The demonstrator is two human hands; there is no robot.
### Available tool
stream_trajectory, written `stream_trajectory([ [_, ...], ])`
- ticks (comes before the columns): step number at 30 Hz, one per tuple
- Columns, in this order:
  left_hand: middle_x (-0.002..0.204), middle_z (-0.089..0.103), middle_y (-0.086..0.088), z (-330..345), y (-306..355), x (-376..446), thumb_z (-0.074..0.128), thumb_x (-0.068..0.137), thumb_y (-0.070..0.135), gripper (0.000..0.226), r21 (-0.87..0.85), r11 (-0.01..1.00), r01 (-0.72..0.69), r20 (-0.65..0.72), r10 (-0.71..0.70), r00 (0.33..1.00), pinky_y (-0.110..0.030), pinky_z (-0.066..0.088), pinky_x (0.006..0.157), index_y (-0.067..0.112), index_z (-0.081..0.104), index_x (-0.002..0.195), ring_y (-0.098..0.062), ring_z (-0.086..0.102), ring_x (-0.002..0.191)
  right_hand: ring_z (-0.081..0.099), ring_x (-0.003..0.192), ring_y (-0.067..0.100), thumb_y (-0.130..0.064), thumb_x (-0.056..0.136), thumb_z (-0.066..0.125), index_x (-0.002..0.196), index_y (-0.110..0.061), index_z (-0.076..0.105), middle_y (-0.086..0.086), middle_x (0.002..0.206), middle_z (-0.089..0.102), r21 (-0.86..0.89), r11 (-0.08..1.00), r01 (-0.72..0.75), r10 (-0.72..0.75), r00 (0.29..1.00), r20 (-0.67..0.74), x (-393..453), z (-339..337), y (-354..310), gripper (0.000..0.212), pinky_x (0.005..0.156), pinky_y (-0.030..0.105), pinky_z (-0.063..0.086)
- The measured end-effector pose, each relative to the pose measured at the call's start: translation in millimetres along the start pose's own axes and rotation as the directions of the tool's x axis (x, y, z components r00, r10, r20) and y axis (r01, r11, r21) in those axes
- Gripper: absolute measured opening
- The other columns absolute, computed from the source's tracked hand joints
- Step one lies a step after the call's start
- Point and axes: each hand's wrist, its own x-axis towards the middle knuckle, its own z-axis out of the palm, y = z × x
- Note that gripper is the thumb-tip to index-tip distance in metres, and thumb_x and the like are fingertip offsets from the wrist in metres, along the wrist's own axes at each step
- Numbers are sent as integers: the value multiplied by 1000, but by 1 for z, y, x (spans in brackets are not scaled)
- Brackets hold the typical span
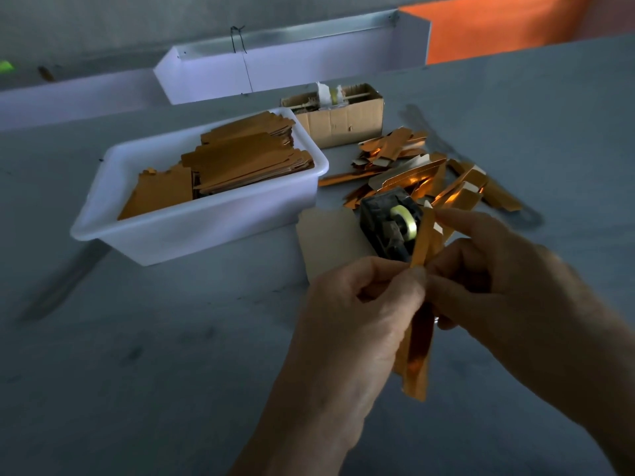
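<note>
While both hands are hovering above the tabletop (154, 355), they are holding a long gold card strip (417, 355) between them. It is lifted clear of the surface and standing nearly upright, a little tilted. The left hand (357, 304) is pinching the strip around its middle, its fingers (410, 281) curled and closed tightly on the card's edge. The right hand (508, 280) is gripping the same strip from the other side, thumb and fingers curled round it, with one fingertip reaching up along the upper part. The lower end of the strip is hanging below the hands. The upper end is rising in front of a black tape dispenser (379, 218), which is sitting on the tabletop just beyond the hands and carrying a pale tape roll (405, 219). A beige card sheet (326, 238) is lying partly under the dispenser. To the left, a white tub (192, 231) is holding stacks of flat gold blanks (237, 159). Behind the dispenser, a loose pile of gold pieces (412, 173) is spreading over the tabletop, and a cardboard box (343, 123) is standing just behind the tub's far corner.
</note>
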Motion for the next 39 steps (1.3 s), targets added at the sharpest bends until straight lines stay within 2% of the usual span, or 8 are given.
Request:
stream_trajectory([
  [4,69,73,-3,1,-5,0,60,92,25,20,-32,999,-11,-80,9,997,-22,51,55,21,72,78,-15,68,61,63,67,-6,-34,74,63,103,-49,34,-25,81,66,-12,1000,-12,12,1000,10,0,1,-4,44,55,16,49],
  [13,62,70,9,24,-13,-6,67,85,15,17,185,968,-172,-323,225,919,-10,43,47,25,72,72,2,61,51,56,62,-4,-30,75,72,125,-32,42,-15,67,63,-320,946,-44,13,995,-97,-6,1,-13,58,52,10,35],
  [16,68,71,1,22,-13,-10,67,83,19,9,173,967,-188,-369,241,898,-14,47,49,23,71,77,-1,64,53,53,56,-6,-54,61,70,126,-32,43,-14,57,60,-334,938,-94,47,988,-147,-7,1,-14,74,48,13,30],
  [19,69,71,3,15,-9,-15,67,84,21,9,160,967,-200,-324,243,914,-19,52,49,25,70,77,-6,68,57,60,59,1,-71,39,56,113,-38,48,-16,67,65,-199,974,-106,72,983,-171,-6,-3,-8,81,52,19,36],
  [23,69,69,7,6,-5,-17,67,82,24,6,235,957,-171,-250,230,941,-7,43,49,28,69,78,0,64,59,72,78,11,-44,39,72,97,-25,69,-8,85,75,387,899,-205,154,975,157,-3,-3,2,61,74,37,52],
  [30,86,70,13,-19,-1,-9,69,78,47,35,227,973,-47,-80,66,995,-12,50,63,39,49,106,2,67,77,72,77,21,-39,47,73,91,-34,71,5,84,75,475,860,-189,107,975,194,8,0,6,44,80,45,54],
  [33,82,71,13,-41,-14,3,64,65,74,53,359,933,31,-222,53,974,-10,47,68,33,57,98,6,65,81,73,80,23,-42,54,76,98,-28,70,4,88,75,456,877,-153,134,988,75,35,-9,15,47,76,42,55],
  [39,84,68,-8,-64,-45,47,63,82,56,51,529,788,314,-437,-64,897,-38,52,80,6,65,92,-26,66,85,70,63,9,-13,85,68,92,-12,63,4,82,70,655,725,-214,466,852,-237,123,-15,60,9,58,20,55],
])
